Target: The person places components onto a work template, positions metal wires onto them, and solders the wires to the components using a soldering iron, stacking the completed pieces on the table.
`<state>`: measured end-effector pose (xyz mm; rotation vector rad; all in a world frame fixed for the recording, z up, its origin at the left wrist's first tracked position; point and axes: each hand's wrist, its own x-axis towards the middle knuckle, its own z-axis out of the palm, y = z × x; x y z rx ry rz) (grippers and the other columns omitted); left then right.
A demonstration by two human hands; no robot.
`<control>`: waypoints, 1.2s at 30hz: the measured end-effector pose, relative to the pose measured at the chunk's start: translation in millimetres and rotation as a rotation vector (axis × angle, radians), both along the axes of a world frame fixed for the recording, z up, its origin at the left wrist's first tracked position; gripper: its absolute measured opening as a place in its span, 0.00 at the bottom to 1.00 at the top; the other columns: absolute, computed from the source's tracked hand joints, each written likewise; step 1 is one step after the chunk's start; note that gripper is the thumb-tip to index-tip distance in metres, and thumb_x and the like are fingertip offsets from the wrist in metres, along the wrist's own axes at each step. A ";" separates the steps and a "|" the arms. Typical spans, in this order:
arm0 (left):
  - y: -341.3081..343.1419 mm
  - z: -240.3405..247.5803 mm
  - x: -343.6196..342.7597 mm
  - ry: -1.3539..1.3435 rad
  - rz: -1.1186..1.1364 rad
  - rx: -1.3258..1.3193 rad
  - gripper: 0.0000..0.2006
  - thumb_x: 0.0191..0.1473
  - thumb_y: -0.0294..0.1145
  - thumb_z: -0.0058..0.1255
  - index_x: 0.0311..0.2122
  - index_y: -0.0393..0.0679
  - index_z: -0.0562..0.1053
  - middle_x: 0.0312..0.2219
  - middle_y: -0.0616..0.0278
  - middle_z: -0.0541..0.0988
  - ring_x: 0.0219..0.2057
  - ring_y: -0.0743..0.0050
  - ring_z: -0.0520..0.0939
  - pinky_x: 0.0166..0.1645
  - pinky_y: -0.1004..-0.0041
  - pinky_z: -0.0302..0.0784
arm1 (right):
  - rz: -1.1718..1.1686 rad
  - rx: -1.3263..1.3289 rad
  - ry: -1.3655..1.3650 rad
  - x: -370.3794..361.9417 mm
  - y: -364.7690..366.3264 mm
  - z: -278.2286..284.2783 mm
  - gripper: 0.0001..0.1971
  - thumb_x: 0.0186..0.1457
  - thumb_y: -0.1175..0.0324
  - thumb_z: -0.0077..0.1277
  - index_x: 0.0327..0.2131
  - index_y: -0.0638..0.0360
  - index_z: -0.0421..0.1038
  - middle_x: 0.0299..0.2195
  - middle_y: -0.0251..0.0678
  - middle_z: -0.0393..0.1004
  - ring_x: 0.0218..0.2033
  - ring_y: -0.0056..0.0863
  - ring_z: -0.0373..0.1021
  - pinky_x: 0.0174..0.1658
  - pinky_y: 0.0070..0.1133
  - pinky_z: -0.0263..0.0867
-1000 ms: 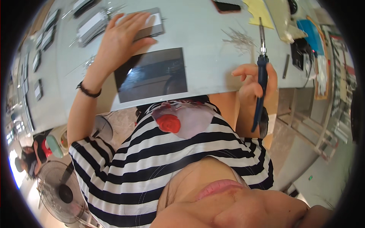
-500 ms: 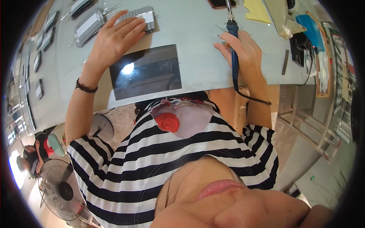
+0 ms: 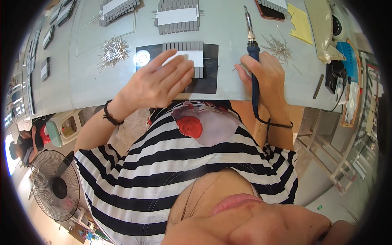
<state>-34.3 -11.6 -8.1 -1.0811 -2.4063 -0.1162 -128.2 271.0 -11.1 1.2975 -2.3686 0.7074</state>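
My right hand [image 3: 268, 75] is closed around the dark blue handle of a soldering iron [image 3: 252, 53], whose metal tip points away from me. The iron's cord loops back over my right wrist. My left hand [image 3: 159, 79] lies with fingers stretched out over a row of grey strips with a white label [image 3: 198, 59]. Its fingertips cover the left part of that row. Beneath the row is a dark glossy sheet [image 3: 211, 83] at the table's near edge. A pile of thin metal pins [image 3: 114, 52] sits left of the sheet, and looser pins [image 3: 279, 48] are scattered beside my right hand.
Further labelled rows of grey strips [image 3: 178, 17] stand at the back and along the left of the table [image 3: 228, 28]. A phone [image 3: 270, 13] and a yellow cloth [image 3: 300, 24] lie at the back right. A metal strip [image 3: 318, 86] and a blue box [image 3: 348, 57] are farther right.
My left hand has moved right and nearer to me, and a labelled row of grey strips now lies on the dark sheet under it. My right hand keeps the soldering iron. The view has shifted.
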 end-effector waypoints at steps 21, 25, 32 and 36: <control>15.7 -14.4 30.1 -0.349 0.207 0.337 0.24 0.50 0.45 0.62 0.48 0.40 0.76 0.53 0.59 0.77 0.56 0.56 0.75 0.62 0.50 0.68 | -0.205 -0.103 -0.147 31.3 -36.3 -21.4 0.13 0.50 0.81 0.58 0.39 0.54 0.71 0.21 0.37 0.64 0.21 0.38 0.64 0.24 0.30 0.60; 18.4 -16.9 29.5 -0.348 0.200 0.345 0.23 0.51 0.45 0.62 0.48 0.40 0.76 0.53 0.59 0.77 0.56 0.56 0.76 0.62 0.49 0.68 | -0.181 -0.186 -0.148 26.2 -33.7 -18.6 0.13 0.51 0.80 0.60 0.39 0.54 0.71 0.21 0.35 0.64 0.19 0.34 0.64 0.23 0.27 0.60; 18.6 -12.6 24.4 -0.355 0.214 0.333 0.19 0.51 0.40 0.61 0.44 0.37 0.78 0.50 0.57 0.78 0.54 0.58 0.76 0.62 0.51 0.67 | -0.022 -0.042 -0.220 0.1 -7.9 -19.5 0.21 0.44 0.72 0.69 0.41 0.52 0.70 0.21 0.32 0.65 0.22 0.33 0.65 0.25 0.29 0.59; 20.6 -12.3 23.2 -0.361 0.223 0.327 0.19 0.52 0.40 0.61 0.45 0.38 0.77 0.50 0.58 0.78 0.55 0.58 0.75 0.63 0.52 0.67 | -0.065 -0.044 -0.196 8.4 -14.7 -22.3 0.19 0.45 0.70 0.68 0.40 0.52 0.70 0.21 0.33 0.64 0.22 0.36 0.64 0.25 0.30 0.59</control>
